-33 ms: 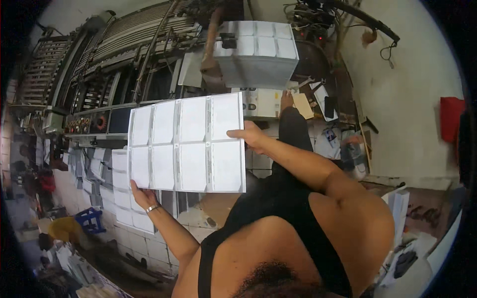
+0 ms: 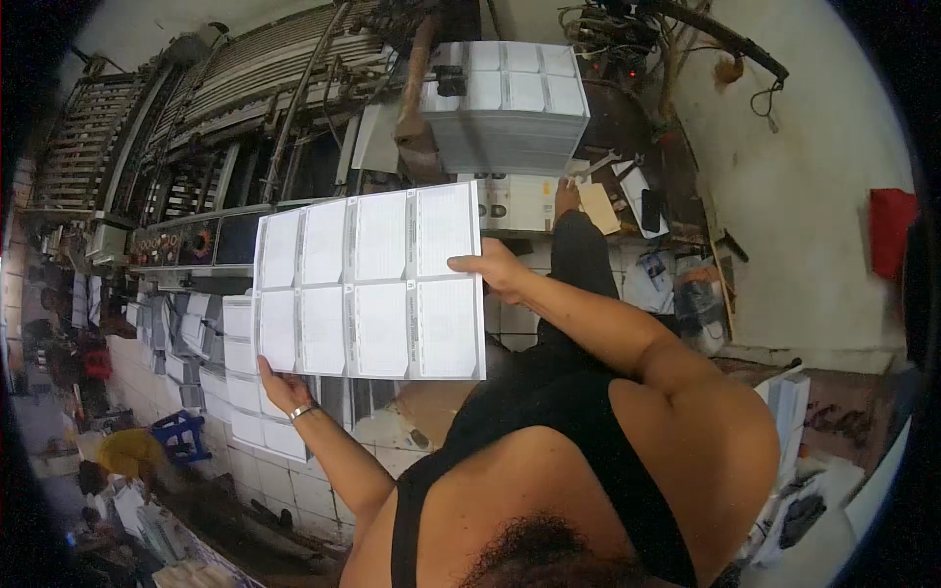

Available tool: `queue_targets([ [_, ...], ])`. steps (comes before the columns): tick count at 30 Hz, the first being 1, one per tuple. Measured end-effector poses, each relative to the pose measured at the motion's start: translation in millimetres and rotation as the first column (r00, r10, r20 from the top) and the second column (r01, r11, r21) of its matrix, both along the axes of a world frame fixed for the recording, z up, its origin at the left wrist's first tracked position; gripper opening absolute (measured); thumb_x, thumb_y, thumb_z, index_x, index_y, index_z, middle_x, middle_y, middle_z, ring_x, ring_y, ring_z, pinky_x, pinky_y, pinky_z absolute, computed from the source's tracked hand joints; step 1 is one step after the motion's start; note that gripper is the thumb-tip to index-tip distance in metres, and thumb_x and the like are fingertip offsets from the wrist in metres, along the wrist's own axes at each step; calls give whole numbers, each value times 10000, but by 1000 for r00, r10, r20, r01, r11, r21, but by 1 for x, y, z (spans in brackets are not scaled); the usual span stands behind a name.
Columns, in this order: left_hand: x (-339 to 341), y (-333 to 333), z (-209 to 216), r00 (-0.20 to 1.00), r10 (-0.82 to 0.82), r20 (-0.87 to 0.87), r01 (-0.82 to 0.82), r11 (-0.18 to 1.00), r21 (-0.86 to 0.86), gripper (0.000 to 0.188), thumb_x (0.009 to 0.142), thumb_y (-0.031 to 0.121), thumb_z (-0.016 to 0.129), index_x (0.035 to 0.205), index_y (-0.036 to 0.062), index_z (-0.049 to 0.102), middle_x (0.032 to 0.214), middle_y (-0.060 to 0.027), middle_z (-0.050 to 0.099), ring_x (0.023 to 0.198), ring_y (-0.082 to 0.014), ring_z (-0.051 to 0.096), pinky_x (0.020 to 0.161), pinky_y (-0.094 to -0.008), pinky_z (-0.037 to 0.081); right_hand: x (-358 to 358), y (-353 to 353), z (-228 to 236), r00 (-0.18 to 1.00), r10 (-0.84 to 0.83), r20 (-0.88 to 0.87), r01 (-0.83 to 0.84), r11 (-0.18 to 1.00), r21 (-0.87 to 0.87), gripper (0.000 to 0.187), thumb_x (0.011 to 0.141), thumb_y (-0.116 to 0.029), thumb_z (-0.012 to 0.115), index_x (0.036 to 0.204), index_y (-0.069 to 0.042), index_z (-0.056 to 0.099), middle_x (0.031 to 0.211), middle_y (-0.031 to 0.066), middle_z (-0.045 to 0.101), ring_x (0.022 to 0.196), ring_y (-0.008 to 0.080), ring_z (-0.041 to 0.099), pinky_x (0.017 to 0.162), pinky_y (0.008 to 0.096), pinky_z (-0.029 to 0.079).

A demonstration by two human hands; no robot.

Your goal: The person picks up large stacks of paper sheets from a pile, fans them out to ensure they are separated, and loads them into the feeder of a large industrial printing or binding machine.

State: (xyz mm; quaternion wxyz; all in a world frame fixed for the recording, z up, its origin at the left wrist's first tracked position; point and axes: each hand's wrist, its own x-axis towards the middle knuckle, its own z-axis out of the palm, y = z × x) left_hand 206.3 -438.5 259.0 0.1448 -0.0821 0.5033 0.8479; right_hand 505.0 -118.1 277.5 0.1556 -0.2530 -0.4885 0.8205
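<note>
"Which step was in hand?"

"Holding, I judged. The printed sheet [image 2: 382,245] was toward nine o'clock of the view's middle, face up. The right hand [image 2: 500,270] pinched its three o'clock edge, thumb on top; the left hand [image 2: 285,390] gripped its seven o'clock corner."

"And what did the next move call for?"

"Both grips firm and level, I'd say, so the far corners wouldn't droop."

"The count?"

"Two hands; one sheet, or a thin pile, I couldn't tell, bearing eight panels in two rows of four. One wristband [image 2: 302,411] circled the left wrist. One tall paper stack [image 2: 510,137] stood between twelve and one; one phone [image 2: 650,211] lay at two."
</note>
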Motion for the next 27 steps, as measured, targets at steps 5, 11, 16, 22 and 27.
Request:
queue_targets([
  [5,16,11,33,999,25,-35,-23,999,37,477,900,294,517,1227,-49,458,1226,-156,524,1107,-294,523,944,-442,438,-1,5,17,989,48,-137,-37,996,86,409,791,-125,652,1134,74,551,1049,146,622,951,214,590,844,327,454],
  [11,30,-4,81,986,39,-162,-27,996,79,499,919,310,461,1275,-37,422,1274,-171,496,1123,-330,518,948,-487,432,-25,13,52,938,136,-319,-125,991,55,373,764,-95,689,1089,54,582,995,106,637,882,177,601,797,304,473],
  [16,54,-7,134,952,38,-304,10,988,155,525,941,340,379,1313,-30,381,1325,-175,444,1173,-328,480,994,-477,403,-14,20,103,902,164,-400,-84,974,209,346,751,-114,714,1040,46,609,964,94,647,847,153,609,762,283,480],
  [22,78,63,201,667,-122,-735,69,992,-102,574,935,395,375,1301,-47,387,1297,-187,472,1154,-335,495,1016,-463,368,81,41,164,907,-60,-418,219,913,344,341,730,-128,723,1014,28,617,914,98,643,810,174,619,738,305,500],
  [27,144,184,252,861,-163,-483,354,872,338,485,935,316,404,1255,-46,445,1238,-187,522,1125,-312,519,982,-471,400,212,37,173,838,-358,-411,529,715,457,410,757,-142,662,1095,46,527,1013,145,582,898,223,582,802,344,473],
])
